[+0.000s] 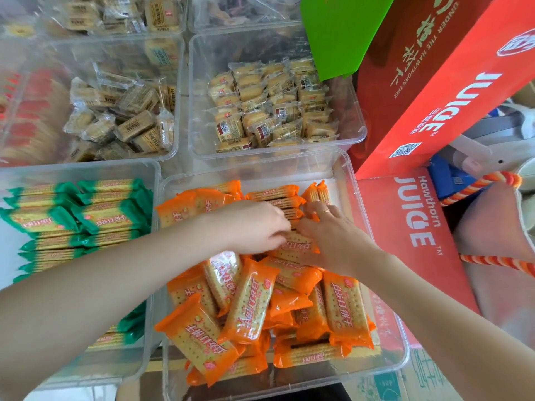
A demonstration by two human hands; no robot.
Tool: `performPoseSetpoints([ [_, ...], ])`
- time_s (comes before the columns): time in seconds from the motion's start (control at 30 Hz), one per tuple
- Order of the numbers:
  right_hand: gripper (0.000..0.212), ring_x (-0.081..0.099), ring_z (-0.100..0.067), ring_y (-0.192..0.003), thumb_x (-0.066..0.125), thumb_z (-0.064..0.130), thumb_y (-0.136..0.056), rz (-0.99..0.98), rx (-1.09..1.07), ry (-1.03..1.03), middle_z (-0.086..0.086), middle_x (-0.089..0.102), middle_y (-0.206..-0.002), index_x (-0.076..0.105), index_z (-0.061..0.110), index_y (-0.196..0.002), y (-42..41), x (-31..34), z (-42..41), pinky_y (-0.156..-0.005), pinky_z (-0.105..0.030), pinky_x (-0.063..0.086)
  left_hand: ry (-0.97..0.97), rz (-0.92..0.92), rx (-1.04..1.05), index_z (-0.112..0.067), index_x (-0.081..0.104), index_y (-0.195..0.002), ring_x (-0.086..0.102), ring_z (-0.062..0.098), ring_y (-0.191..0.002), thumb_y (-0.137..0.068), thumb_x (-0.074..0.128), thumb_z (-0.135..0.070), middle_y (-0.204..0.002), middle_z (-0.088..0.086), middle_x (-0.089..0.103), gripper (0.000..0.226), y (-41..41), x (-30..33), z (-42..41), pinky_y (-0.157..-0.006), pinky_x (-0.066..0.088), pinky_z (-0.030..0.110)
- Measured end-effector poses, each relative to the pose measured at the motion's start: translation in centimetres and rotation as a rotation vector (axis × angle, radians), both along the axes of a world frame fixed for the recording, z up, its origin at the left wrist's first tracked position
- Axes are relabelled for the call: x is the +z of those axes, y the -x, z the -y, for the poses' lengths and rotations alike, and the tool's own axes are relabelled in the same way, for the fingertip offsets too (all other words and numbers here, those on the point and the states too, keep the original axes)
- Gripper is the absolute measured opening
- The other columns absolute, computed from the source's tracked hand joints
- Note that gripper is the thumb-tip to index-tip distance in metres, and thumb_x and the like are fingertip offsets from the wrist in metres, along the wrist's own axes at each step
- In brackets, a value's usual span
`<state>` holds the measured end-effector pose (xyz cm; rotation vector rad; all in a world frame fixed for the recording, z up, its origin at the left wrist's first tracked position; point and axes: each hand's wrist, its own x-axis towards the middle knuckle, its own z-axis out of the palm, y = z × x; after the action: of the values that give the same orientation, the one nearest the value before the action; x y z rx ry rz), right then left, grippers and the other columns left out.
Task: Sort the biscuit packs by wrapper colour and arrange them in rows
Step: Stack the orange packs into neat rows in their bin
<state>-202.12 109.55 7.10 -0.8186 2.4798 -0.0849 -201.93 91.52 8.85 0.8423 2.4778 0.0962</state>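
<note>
A clear bin (254, 175) in front of me holds orange-wrapped biscuit packs. Several stand on edge in a row (275, 198) at its far end, and a loose pile (252, 302) fills the near half. Both hands meet in the middle of this bin. My left hand (254, 227) has its fingers curled on the end of an orange pack (298, 247). My right hand (327, 235), wearing a ring, lies over the same spot with its fingers stretched against the standing row. To the left, green-wrapped packs (110, 218) lie stacked in rows in a second clear bin (86, 166).
Behind stand two clear bins of tan biscuit packs (124, 123) (272, 108), and more bins beyond them. Red juice cartons (419, 215) crowd the right side, with an orange-and-white rope handle (477, 183) over them. A green sheet (338, 33) hangs at the upper right.
</note>
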Motion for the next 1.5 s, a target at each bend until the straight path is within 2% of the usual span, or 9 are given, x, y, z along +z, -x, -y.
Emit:
performPoseSetpoints([
  [0.23, 0.071, 0.057, -0.029, -0.099, 0.065, 0.05, -0.078, 0.194, -0.273, 0.006, -0.009, 0.057, -0.112, 0.036, 0.017, -0.135, -0.1, 0.9, 0.4, -0.072, -0.032, 0.042, 0.177, 0.106, -0.062, -0.019, 0.048, -0.125, 0.055, 0.025, -0.104, -0.086, 0.048, -0.058, -0.118, 0.001, 0.054, 0.055, -3.8, 0.3, -2.3, -0.074, 0.045, 0.035],
  [0.43, 0.051, 0.06, -0.032, -0.095, 0.042, 0.056, -0.09, -0.076, -0.224, 0.007, -0.006, 0.06, -0.107, 0.042, 0.019, -0.124, -1.4, 2.3, -0.4, -0.064, -0.033, 0.043, 0.271, -0.059, 0.045, -0.009, 0.035, -0.133, 0.053, 0.029, -0.108, -0.075, 0.054, -0.07, -0.122, 0.011, 0.052, 0.086, -6.6, -1.0, -5.3, -0.081, 0.045, 0.037],
  [0.6, 0.051, 0.061, -0.034, -0.079, 0.043, 0.052, -0.089, -0.139, -0.41, 0.207, -0.008, 0.059, -0.084, 0.041, 0.015, -0.124, -2.2, 3.9, -2.5, -0.06, -0.036, 0.047, 0.257, -0.081, 0.134, -0.011, 0.039, -0.126, 0.058, 0.031, -0.101, -0.079, 0.063, -0.046, -0.116, 0.009, 0.057, 0.063, -6.9, -1.2, -6.4, -0.07, 0.044, 0.033],
  [0.8, 0.046, 0.061, -0.025, -0.076, 0.057, 0.04, -0.086, -0.074, -0.648, 0.498, -0.001, 0.063, -0.09, 0.044, 0.02, -0.125, -2.7, 4.4, -4.5, -0.066, -0.04, 0.052, -0.11, -0.135, 0.461, -0.02, 0.039, -0.125, 0.062, 0.024, -0.078, -0.081, 0.059, -0.049, -0.084, 0.0, 0.062, 0.057, -6.0, 1.6, -4.0, -0.057, 0.041, 0.029],
  [0.9, 0.031, 0.062, -0.011, -0.069, 0.062, 0.03, -0.087, 0.006, -0.76, 0.717, 0.016, 0.057, -0.081, 0.046, 0.027, -0.114, -2.5, 4.5, -4.2, -0.06, -0.027, 0.051, -0.489, -0.111, 0.794, -0.02, 0.042, -0.121, 0.055, 0.009, -0.061, -0.079, 0.065, -0.043, -0.069, -0.007, 0.056, 0.053, -6.3, 3.4, -1.9, -0.055, 0.042, 0.025],
  [1.1, 0.018, 0.067, -0.017, -0.068, 0.062, 0.02, -0.087, 0.293, -0.81, 0.966, 0.005, 0.068, -0.082, 0.051, 0.033, -0.094, -2.5, 3.9, -0.2, -0.065, -0.043, 0.058, -1.008, -0.09, 1.491, -0.029, 0.049, -0.089, 0.06, 0.014, -0.087, -0.081, 0.064, -0.034, -0.092, -0.006, 0.06, 0.018, -8.5, 5.3, 3.0, -0.077, 0.047, 0.034],
  [1.33, 0.028, 0.062, -0.003, -0.055, 0.059, 0.026, -0.09, 0.405, -0.658, 0.99, 0.01, 0.066, -0.072, 0.047, 0.023, -0.115, -2.4, 3.8, 5.5, -0.052, -0.018, 0.049, -0.641, 0.043, 1.298, -0.031, 0.063, -0.097, 0.064, 0.007, -0.082, -0.09, 0.054, -0.036, -0.091, -0.012, 0.067, 0.012, -11.9, 4.8, 6.3, -0.066, 0.048, 0.021],
  [1.43, 0.028, 0.063, 0.0, -0.057, 0.057, 0.03, -0.091, 0.45, -0.706, 0.991, 0.01, 0.066, -0.08, 0.047, 0.023, -0.116, -1.9, 3.8, 7.4, -0.052, -0.017, 0.05, -0.445, -0.037, 1.095, -0.03, 0.054, -0.123, 0.056, 0.005, -0.097, -0.081, 0.061, -0.046, -0.108, -0.012, 0.053, 0.046, -12.5, 3.7, 6.4, -0.075, 0.045, 0.015],
  [1.5, 0.026, 0.064, -0.003, -0.063, 0.057, 0.031, -0.091, 0.477, -0.758, 1.012, 0.011, 0.066, -0.082, 0.049, 0.022, -0.114, -1.4, 3.7, 8.3, -0.058, -0.021, 0.054, -0.449, -0.084, 1.095, -0.026, 0.04, -0.139, 0.047, 0.01, -0.114, -0.078, 0.063, -0.048, -0.12, -0.009, 0.042, 0.068, -12.9, 2.8, 6.3, -0.093, 0.044, 0.026],
])
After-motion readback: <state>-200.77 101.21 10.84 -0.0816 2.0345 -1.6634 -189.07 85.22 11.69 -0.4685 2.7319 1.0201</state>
